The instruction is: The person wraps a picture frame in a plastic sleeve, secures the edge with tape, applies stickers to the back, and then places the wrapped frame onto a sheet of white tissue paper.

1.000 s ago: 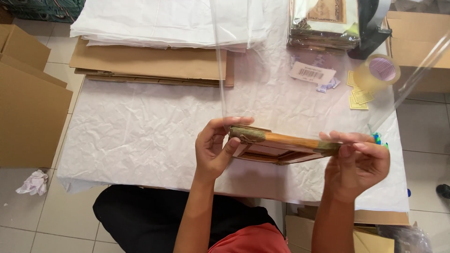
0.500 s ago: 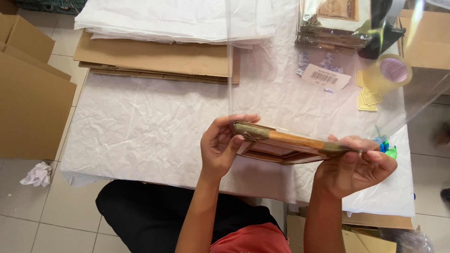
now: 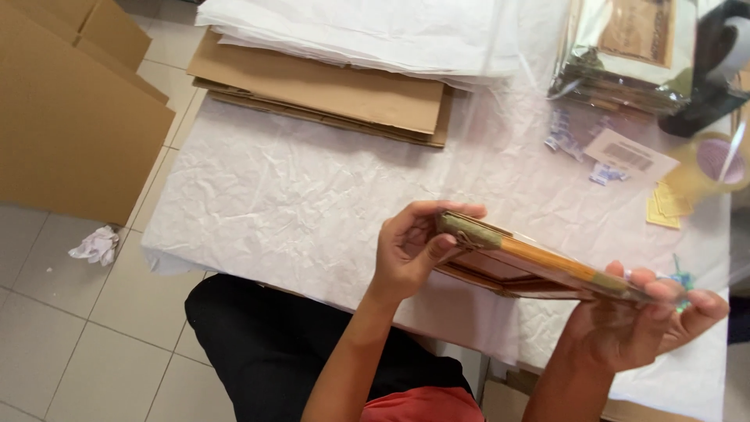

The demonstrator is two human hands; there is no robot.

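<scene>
A broad stretch of the desk (image 3: 273, 203), covered in crumpled white paper, lay bare left of and beyond the hands. Farther back, stacked cardboard sheets (image 3: 328, 90) and white paper sheets (image 3: 359, 31) blocked the far edge. To the right, a tape roll (image 3: 715, 160), labels (image 3: 629, 156) and bagged frames (image 3: 625, 62) crowded the surface.
</scene>
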